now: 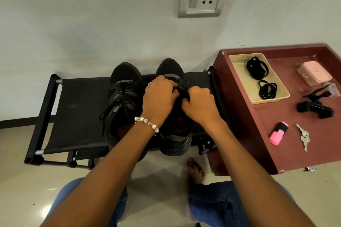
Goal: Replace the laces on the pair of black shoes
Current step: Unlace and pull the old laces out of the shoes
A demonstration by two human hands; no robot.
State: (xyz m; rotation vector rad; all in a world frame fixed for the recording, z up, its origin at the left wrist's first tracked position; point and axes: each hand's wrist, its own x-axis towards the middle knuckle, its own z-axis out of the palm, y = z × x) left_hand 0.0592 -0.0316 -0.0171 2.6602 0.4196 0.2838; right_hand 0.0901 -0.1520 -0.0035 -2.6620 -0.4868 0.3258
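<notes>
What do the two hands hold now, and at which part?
Both the left hand and the right hand pinch the black lace of the right-side shoe, over its tongue. The exact part of the lace is hidden.

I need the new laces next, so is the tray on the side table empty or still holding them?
Still holding them: two black lace bundles lie coiled inside the tray.

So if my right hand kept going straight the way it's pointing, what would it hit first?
Probably your left hand: the right hand points left across the shoe, knuckles nearly touching already.
</notes>
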